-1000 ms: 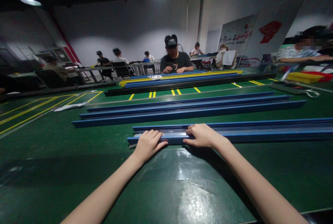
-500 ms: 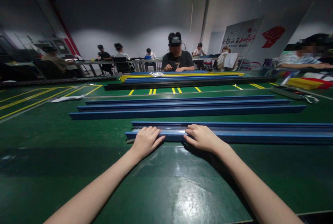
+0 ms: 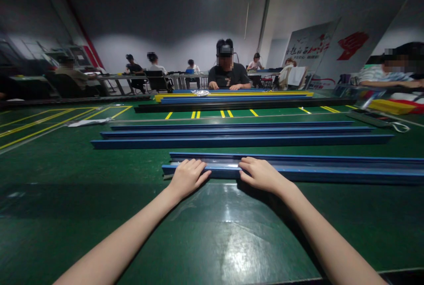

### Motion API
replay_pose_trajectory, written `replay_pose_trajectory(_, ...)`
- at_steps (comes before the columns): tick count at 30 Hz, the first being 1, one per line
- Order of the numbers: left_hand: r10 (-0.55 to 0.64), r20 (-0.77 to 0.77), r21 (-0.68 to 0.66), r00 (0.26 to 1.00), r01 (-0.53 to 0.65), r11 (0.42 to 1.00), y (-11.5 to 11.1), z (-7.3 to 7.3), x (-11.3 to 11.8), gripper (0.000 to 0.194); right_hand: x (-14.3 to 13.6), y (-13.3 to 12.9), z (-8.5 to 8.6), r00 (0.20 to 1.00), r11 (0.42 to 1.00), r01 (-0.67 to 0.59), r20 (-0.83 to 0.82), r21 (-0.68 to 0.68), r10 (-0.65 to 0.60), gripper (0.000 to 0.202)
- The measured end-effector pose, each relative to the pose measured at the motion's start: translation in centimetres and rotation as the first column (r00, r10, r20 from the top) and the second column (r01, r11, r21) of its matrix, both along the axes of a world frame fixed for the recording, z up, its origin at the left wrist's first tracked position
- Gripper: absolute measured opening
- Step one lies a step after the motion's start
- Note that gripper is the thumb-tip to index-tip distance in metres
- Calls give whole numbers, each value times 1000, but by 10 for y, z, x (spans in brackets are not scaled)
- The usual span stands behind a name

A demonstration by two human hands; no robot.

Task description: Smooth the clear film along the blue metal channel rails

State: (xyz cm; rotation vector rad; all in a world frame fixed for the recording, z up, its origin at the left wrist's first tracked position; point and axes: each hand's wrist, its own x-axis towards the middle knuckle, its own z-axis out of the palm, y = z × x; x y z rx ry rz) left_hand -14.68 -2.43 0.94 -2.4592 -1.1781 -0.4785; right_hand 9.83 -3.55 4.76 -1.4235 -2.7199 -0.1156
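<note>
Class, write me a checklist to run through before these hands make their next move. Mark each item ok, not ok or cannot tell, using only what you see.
1. Left hand at the near blue channel, close to its left end: ok.
2. Right hand at the same channel, farther right: ok.
3. Channel apart from the blue profiles behind it: ok, a strip of green tabletop shows between.
4. Whole channel in view: not ok, its right end runs out of the picture.
5. Firmness of each hold: cannot tell, the hands hide much of the contact.
</note>
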Motion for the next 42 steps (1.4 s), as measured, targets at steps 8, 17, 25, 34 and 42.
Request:
replay_pose_trajectory(8, 42, 62, -116, 997, -35, 993, -4, 12, -10, 31, -4, 0, -1, 999, 1000, -31, -45, 1, 31, 21)
replay_pose_trajectory(17, 33, -10, -260, 999, -34, 965, 2, 21, -27, 28, -22, -3, -4, 995, 999, -47, -85, -4, 47, 20)
replay_pose_trajectory(25, 14, -23, -308, 1000, -20, 951, 3, 22, -29, 30, -22, -2, -8, 996, 997, -64, -62, 47, 67, 22)
replay_pose_trajectory(34, -33, -38, -231, 999, 23, 973, 5, 16, -31, 34, -21, 0, -15, 982, 985, -116, -135, 128, 133, 29)
replay_pose_trajectory(42, -13, -110, -195, 994, -9, 981, 4, 19, -30, 31, -21, -1, -14, 988, 997, -60, -136, 57, 67, 29)
